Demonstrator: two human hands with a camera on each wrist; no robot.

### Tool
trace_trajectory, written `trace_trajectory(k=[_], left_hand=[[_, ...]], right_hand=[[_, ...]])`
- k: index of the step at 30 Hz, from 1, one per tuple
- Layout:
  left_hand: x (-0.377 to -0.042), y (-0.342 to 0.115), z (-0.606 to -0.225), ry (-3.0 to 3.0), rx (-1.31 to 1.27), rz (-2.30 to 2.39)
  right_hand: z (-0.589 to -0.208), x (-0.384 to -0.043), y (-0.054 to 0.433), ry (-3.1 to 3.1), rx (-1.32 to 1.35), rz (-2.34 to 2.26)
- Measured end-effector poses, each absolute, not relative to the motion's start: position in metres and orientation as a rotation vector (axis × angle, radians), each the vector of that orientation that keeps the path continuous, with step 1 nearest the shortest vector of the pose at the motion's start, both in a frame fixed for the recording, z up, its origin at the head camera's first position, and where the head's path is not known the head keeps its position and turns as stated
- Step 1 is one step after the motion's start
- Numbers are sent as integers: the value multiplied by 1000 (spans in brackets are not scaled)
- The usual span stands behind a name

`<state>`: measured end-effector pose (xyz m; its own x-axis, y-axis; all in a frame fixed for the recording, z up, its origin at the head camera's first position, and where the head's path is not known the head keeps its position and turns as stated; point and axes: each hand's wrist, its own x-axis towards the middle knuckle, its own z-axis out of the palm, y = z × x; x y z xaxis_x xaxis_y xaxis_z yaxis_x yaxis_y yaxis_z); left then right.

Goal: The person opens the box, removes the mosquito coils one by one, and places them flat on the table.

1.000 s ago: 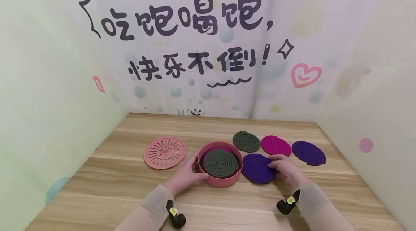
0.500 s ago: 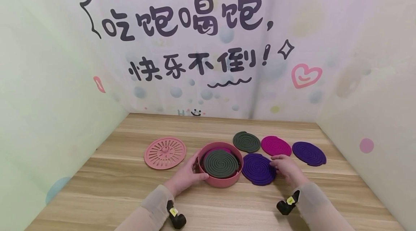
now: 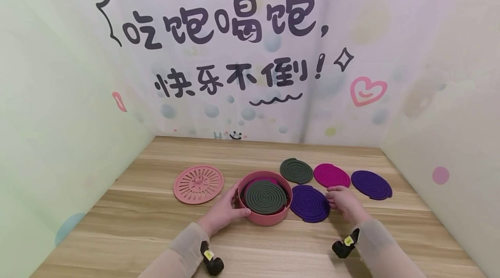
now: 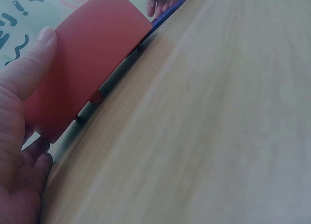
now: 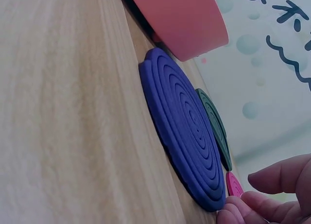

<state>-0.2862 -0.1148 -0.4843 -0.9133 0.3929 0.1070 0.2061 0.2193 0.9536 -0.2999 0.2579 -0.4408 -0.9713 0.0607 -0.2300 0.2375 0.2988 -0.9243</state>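
Note:
My left hand [image 3: 223,213] grips a pink round mosquito coil box [image 3: 265,219] from its left side. In the left wrist view the thumb lies on the wall of the box [image 4: 92,54], with other fingers down by its base. A dark green mosquito coil [image 3: 265,196] lies inside, over a magenta one [image 3: 269,180] that is mostly hidden. Right of the box, a purple mosquito coil [image 3: 309,203] lies flat on the table. My right hand [image 3: 344,202] is at that coil's right edge. Its thumb [image 5: 279,176] stands apart from the coil, fingertips right at the rim.
A pink slotted lid [image 3: 198,184] with a center knob lies left of the box. Behind and to the right lie a green coil [image 3: 296,170], a magenta coil [image 3: 332,175] and another purple coil [image 3: 371,184] on the wooden table [image 3: 136,230]. A printed curtain [image 3: 250,52] hangs behind.
My right hand has let go of the near purple coil's edge and drawn slightly right. That coil has shifted slightly and lies flat. The left hand and box have stayed put.

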Motion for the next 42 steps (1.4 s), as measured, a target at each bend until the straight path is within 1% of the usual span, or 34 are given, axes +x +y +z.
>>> trace_trajectory(k=[7,13,27,36,42], left_hand=[[-286,-115,-482,2343,574,1754],[-287,-113,-482,2335,591,1767],[-286,-115,-484,2343,561,1758],[-286,-114,-485,2339,558,1763],[-283,-114,-481,2350,553,1755]], right_hand=[[-438,-297,258,2421,257,-1776],[-426,-297,249,2487,180,-1776],[-404,-304,181,2460,-88,-1832],[-403,-306,148,2442,-214,-1765],[-411,-309,134,2559,-259,-1641]])
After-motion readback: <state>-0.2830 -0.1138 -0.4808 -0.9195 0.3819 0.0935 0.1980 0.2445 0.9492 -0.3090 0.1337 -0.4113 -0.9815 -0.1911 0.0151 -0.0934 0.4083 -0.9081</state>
